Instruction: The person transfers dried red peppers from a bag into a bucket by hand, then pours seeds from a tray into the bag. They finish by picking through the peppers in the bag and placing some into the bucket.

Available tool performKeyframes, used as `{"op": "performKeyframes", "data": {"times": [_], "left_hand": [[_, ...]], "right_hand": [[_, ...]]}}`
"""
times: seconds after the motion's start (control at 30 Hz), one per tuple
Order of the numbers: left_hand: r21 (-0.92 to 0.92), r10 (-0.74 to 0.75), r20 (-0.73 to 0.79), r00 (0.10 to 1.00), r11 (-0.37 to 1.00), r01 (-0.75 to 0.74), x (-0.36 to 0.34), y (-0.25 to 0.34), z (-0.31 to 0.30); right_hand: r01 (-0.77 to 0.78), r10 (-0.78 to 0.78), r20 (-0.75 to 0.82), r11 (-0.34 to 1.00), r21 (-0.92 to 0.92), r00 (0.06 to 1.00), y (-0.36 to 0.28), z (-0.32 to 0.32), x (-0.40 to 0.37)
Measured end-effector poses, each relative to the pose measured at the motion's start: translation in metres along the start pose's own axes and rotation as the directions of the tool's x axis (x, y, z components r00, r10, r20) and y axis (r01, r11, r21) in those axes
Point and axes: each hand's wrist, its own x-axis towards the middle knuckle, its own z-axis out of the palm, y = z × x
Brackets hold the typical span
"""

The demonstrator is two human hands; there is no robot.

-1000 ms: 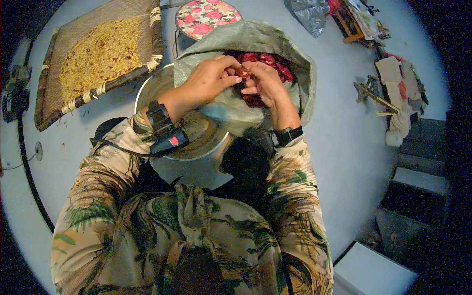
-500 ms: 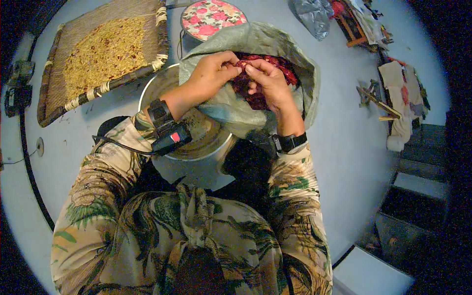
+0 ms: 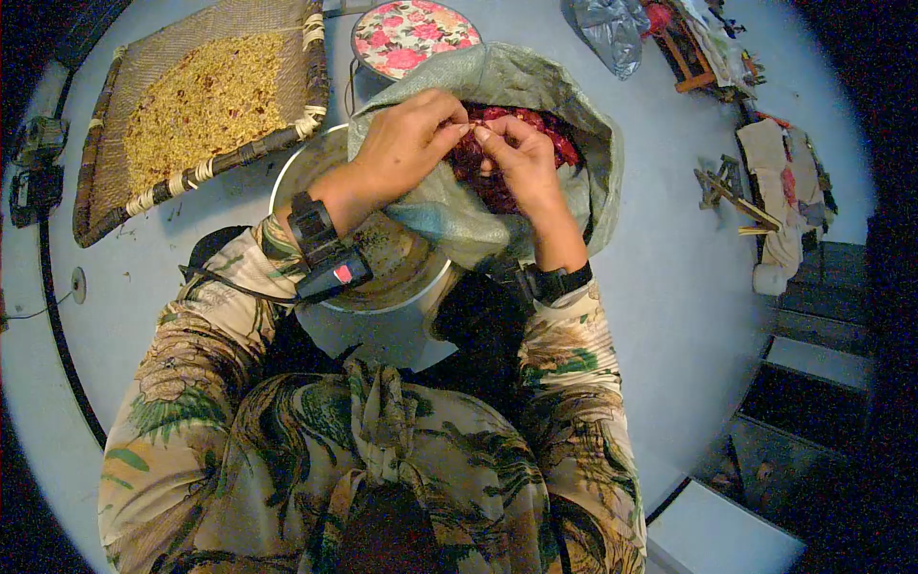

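Over the sack (image 3: pixel 449 72) of red chillies (image 3: pixel 564 148), your left hand (image 3: pixel 400 151) and right hand (image 3: pixel 533 175) pinch closed, likely so bits land inside; held piece unclear.

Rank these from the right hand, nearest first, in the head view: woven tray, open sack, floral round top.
1. Open sack: directly below the right hand.
2. Floral round top: ahead, leftward.
3. Woven tray: farther left.

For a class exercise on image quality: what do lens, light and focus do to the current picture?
Head view: fisheye distortion, black speckled corners; head view: soft shadow under the woven tray, glints on the plastic bag; head view: detail between the fingers too soft to read.
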Motion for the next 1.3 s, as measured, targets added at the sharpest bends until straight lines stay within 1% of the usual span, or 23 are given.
{"op": "performKeyframes", "data": {"times": [0.13,0.23,0.27,0.33,0.37,0.43,0.57,0.63,0.67,0.73,0.77,0.8,0.83,0.87,0.97,1.07,1.17,1.3], "left_hand": [[0.057,-0.032,0.047,0.998,0.998,0.029,-0.002,-0.002,0.001],[0.112,-0.021,0.096,0.995,0.994,0.010,-0.002,-0.004,0.000],[0.132,-0.013,0.113,0.994,0.991,-0.002,-0.001,-0.005,0.000],[0.119,0.015,0.130,0.991,0.992,-0.031,-0.001,-0.009,-0.001],[0.111,0.030,0.139,0.990,0.993,-0.046,-0.001,-0.010,-0.001],[0.064,0.002,0.166,0.986,0.998,-0.013,0.000,-0.010,-0.002],[0.028,-0.058,0.226,0.972,0.998,0.053,0.002,-0.008,-0.006],[-0.019,-0.085,0.217,0.973,0.996,0.092,0.001,-0.007,-0.005],[-0.043,-0.099,0.212,0.972,0.993,0.110,0.001,-0.007,-0.005],[-0.154,-0.145,0.213,0.966,0.972,0.179,-0.001,-0.012,0.000],[-0.209,-0.167,0.215,0.962,0.954,0.213,-0.001,-0.015,0.003],[-0.304,-0.185,0.222,0.957,0.920,0.248,-0.001,-0.018,0.006],[-0.396,-0.201,0.231,0.952,0.875,0.281,-0.001,-0.021,0.009],[-0.482,-0.216,0.242,0.946,0.819,0.310,-0.001,-0.025,0.011],[-0.615,-0.269,0.388,0.882,0.638,0.465,0.004,-0.027,0.008],[-0.646,-0.267,0.448,0.853,0.563,0.516,0.007,-0.023,0.002],[-0.624,-0.290,0.504,0.814,0.528,0.575,0.009,-0.011,-0.007],[-0.681,-0.279,0.507,0.816,0.451,0.577,0.007,-0.015,-0.002]], "right_hand": [[0.021,-0.021,0.012,0.999,-0.038,1.000,0.001,0.002,-0.002],[0.043,-0.043,0.004,0.993,-0.112,0.999,-0.001,0.004,-0.004],[0.093,-0.093,0.009,0.978,-0.188,0.996,0.000,0.004,-0.004],[0.190,-0.191,0.033,0.922,-0.337,0.981,0.000,0.005,-0.005],[0.229,-0.230,0.043,0.897,-0.378,0.972,0.000,0.004,-0.005],[0.302,-0.305,0.068,0.838,-0.456,0.950,-0.003,0.004,-0.006],[0.338,-0.333,0.093,0.826,-0.451,0.938,-0.006,0.005,-0.007],[0.374,-0.368,0.108,0.801,-0.467,0.923,-0.006,0.005,-0.006],[0.337,-0.328,0.098,0.834,-0.438,0.940,-0.006,0.004,-0.006],[0.256,-0.244,0.082,0.890,-0.377,0.966,-0.008,0.004,-0.008],[0.228,-0.214,0.079,0.924,-0.306,0.974,-0.008,0.004,-0.008],[0.197,-0.184,0.077,0.952,-0.233,0.980,-0.007,0.005,-0.008],[0.165,-0.154,0.078,0.973,-0.160,0.985,-0.007,0.005,-0.008],[0.146,-0.136,0.078,0.981,-0.130,0.988,-0.008,0.005,-0.008],[0.102,-0.098,0.084,0.993,-0.050,0.992,-0.012,0.003,-0.009],[0.097,-0.095,0.095,0.995,-0.008,0.991,-0.012,0.001,-0.008],[0.110,-0.110,0.088,0.994,0.002,0.990,-0.012,-0.001,-0.007],[0.111,-0.114,0.095,0.993,0.036,0.989,-0.017,0.000,-0.008]]}}
